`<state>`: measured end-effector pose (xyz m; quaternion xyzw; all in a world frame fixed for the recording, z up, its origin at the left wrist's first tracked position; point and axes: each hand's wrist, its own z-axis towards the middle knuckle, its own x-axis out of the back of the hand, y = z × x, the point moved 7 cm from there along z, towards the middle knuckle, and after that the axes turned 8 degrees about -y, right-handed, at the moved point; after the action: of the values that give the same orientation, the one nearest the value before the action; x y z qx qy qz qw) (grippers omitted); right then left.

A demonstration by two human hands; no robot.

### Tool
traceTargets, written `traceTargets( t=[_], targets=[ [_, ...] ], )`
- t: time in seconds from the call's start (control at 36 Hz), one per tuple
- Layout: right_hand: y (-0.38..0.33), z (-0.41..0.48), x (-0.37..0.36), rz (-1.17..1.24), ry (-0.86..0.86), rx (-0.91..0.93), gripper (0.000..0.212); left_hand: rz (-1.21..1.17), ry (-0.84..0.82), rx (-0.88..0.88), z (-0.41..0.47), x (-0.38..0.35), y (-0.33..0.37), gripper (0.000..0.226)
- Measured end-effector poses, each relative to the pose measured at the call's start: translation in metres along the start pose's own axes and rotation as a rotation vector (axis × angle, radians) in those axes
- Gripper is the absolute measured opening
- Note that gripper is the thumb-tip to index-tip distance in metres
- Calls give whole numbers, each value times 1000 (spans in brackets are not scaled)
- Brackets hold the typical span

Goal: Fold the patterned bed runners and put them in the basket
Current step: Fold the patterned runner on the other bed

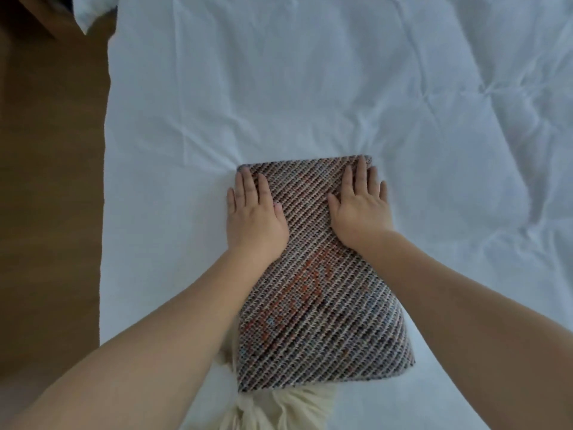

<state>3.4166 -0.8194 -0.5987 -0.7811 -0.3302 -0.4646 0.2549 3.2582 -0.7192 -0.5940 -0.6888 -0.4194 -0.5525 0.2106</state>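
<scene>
At the bed's near edge, cream tassels (279, 408) are spilling out from under the folded bundle, likely the runner's fringe tucked beneath so the top face lies smooth. Just beyond them, the patterned bed runner (319, 305) is lying as a thick rectangle on the white sheet (341, 72), toward the bed's left side, its long axis running away from me. I am pressing both palms flat on its far half, apparently to squeeze air out and set the crease so the layers do not spring open. My left hand (254, 212) is resting along the bundle's left edge, fingers spread, the outermost ones lapping onto the sheet. My right hand (361, 206) is covering the far right corner, fingers spread too; neither grip is pinching anything. The sheet is puckering around the far edge under the weight. Farther up, a white pillow corner (90, 13) is overhanging the bed's far left corner above the wooden floor (46, 181). No basket is showing, so I judge stowing is still ahead.
</scene>
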Motion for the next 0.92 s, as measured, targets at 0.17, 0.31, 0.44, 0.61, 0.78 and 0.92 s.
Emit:
traceTargets(
  t=[0.17, 0.31, 0.44, 0.61, 0.78, 0.92],
  targets=[
    [-48, -82, -34, 17, 22, 103, 69, -49, -53, -6, -74, -22, 13, 65],
    [-24, -92, -55, 2, 79, 130, 70, 13, -50, -20, -67, -44, 2, 66],
    [11, -76, -68, 7, 77, 158, 72, 32, -42, -63, -57, -57, 1, 67],
    [21, -104, -72, 58, 16, 97, 76, 33, -36, -43, -63, -54, -3, 65],
    [22, -189, -100, 93, -3, 72, 84, -37, -57, 47, -119, -52, 6, 73],
    [57, -189, -114, 99, -63, 63, 92, -92, -142, 89, -151, -66, -14, 82]
  ],
)
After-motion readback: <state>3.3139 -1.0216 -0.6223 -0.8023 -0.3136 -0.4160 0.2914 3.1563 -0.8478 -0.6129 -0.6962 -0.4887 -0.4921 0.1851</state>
